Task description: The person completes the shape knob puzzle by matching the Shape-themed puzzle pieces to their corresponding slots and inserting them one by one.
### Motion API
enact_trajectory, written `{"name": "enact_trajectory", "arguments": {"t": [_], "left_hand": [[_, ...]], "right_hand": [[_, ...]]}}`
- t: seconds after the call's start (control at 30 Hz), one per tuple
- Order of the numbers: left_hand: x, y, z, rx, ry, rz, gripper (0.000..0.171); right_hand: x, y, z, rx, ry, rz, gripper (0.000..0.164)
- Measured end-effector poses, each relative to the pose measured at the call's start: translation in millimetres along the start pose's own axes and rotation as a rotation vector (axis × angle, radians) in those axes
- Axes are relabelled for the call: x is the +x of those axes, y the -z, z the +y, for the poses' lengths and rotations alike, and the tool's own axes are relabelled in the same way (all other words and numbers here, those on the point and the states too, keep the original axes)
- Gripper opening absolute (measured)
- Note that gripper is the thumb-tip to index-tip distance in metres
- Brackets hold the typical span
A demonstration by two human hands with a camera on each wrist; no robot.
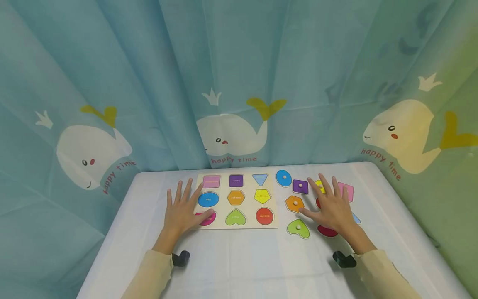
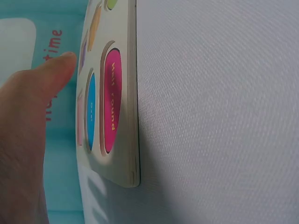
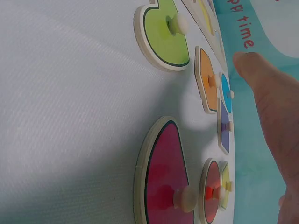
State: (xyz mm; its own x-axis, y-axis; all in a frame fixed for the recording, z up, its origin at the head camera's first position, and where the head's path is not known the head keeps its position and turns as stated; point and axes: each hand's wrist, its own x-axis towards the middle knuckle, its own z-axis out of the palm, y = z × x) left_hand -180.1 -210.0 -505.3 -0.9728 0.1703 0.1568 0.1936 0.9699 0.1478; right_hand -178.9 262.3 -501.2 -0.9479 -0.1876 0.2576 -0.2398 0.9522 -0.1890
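Observation:
A wooden shape puzzle board (image 1: 220,223) with coloured recesses lies flat on the table. My left hand (image 1: 183,211) spreads its fingers over the board's left edge, holding nothing. Its thumb covers part of the pink half-round recess (image 2: 112,100). To the board's right, my right hand (image 1: 330,209) hovers with fingers spread above loose knobbed pieces. Near its thumb lies the orange hexagon piece (image 1: 295,204). The green heart piece (image 1: 298,228) and the crimson half-round piece (image 3: 166,177) lie nearer the front. Behind the fingers, the red circle piece (image 3: 212,191) is mostly hidden in the head view.
At the back are the blue oval piece (image 1: 284,178), purple square piece (image 1: 300,186) and pink rectangle piece (image 1: 347,191). A light blue triangle piece (image 1: 356,218) shows beside the right hand. A whale-print curtain (image 1: 239,62) hangs behind the white table (image 1: 254,265).

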Motion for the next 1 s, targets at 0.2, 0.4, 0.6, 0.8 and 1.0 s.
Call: {"name": "enact_trajectory", "arguments": {"t": [0.2, 0.4, 0.6, 0.8, 1.0], "left_hand": [[0.2, -0.8, 0.8, 0.002, 0.008, -0.015, 0.1], [-2.0, -2.8, -0.5, -0.011, -0.011, -0.018, 0.099], [-5.1, -1.8, -8.9, -0.059, -0.038, -0.093, 0.101], [-16.3, 0.6, -23.3, -0.212, -0.05, -0.157, 0.102], [-25.0, 0.6, -37.4, -0.294, -0.055, -0.18, 0.099]], "right_hand": [[-0.2, -2.1, 1.7, 0.001, 0.0, 0.009, 0.105], [1.3, 0.5, 5.6, -0.007, 0.015, -0.014, 0.104], [6.1, 10.3, 22.2, -0.016, 0.066, -0.022, 0.1], [11.9, 18.3, 45.9, 0.027, 0.07, -0.082, 0.098], [14.3, 27.2, 76.4, 0.172, 0.004, -0.159, 0.092]]}}
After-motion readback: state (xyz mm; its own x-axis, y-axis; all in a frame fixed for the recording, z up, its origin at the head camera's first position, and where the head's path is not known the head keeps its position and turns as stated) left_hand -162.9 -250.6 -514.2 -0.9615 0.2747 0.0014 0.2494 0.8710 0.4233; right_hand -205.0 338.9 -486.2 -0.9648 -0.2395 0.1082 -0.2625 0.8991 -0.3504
